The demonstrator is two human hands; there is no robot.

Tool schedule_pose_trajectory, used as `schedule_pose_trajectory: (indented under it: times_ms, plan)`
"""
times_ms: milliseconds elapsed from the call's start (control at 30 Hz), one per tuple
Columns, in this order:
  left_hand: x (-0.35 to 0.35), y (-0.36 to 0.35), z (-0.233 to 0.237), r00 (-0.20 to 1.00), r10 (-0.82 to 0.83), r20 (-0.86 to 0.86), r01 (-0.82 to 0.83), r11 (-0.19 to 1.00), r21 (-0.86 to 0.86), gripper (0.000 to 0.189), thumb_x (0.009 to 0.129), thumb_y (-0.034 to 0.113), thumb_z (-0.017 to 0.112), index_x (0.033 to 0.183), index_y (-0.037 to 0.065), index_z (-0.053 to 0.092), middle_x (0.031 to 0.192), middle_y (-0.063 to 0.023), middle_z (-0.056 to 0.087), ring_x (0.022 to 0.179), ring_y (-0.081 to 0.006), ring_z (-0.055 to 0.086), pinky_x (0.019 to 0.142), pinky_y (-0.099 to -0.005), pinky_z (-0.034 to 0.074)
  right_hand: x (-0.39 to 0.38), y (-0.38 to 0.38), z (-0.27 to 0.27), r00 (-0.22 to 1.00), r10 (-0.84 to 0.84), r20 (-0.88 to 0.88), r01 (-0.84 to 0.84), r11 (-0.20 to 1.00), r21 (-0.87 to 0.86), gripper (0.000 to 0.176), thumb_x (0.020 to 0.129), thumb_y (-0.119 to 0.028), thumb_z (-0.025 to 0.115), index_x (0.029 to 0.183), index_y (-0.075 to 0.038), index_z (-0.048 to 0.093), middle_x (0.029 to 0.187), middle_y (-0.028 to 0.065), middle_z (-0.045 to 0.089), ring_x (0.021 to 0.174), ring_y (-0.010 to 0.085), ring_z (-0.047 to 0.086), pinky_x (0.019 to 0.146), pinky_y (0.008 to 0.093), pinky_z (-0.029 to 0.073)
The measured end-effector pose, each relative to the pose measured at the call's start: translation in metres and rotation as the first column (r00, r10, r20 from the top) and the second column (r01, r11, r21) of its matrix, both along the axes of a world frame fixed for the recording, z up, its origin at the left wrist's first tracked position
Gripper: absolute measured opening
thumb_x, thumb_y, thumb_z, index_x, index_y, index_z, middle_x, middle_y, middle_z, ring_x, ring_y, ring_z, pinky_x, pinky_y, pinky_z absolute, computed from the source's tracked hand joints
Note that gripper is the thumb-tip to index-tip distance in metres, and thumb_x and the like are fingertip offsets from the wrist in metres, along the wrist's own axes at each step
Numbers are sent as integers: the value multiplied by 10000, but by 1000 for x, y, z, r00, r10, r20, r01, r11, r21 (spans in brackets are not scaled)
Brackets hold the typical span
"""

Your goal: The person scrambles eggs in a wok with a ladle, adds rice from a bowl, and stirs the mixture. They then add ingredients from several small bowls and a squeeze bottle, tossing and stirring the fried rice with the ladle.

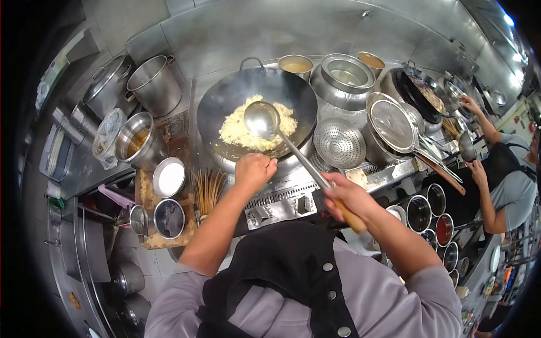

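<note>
A large black wok [214,104] sits on the stove and holds pale yellow food [236,128], like egg or rice. My right hand [348,197] is wrapped round the wooden handle of a long metal ladle [262,118], whose bowl rests over the food. My left hand [256,172] is closed at the wok's near rim; what it grips, if anything, is hidden beneath the fingers. A perforated strainer [339,142] lies just right of the wok.
Left of the wok stand tall pots [155,87], a bowl of white powder or liquid [169,177] and a bamboo brush [207,191]. Mesh strainers [391,125] rest on a pot at right. Another person [507,186] works at a second wok, beside sauce containers [418,213].
</note>
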State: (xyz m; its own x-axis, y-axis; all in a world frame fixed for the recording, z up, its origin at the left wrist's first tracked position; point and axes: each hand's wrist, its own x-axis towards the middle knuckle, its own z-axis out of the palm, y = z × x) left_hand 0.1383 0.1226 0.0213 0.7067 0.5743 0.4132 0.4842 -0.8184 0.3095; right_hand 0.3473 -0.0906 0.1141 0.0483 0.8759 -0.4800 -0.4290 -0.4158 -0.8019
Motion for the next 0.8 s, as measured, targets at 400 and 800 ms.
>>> schedule_pose_trajectory:
  times_ms: [400,800]
  plan:
    - [-3,1,14,996,-14,85,10,999,44,436,933,387,620,637,69,656,671,-150,649,656,-367,651,604,-503,518,-1,-27,25,999,-3,-38,5,998,66,581,1033,-113,520,1577,-165,322,736,62,565,505,140,523,445,285,427]
    - [-14,-14,37,999,-48,20,49,998,-31,482,946,419,584,622,67,638,659,-153,649,617,-367,644,587,-505,511,1,-34,56,994,-22,-106,32,996,88,555,1030,-137,543,1554,-160,363,747,51,554,503,120,488,469,270,425]
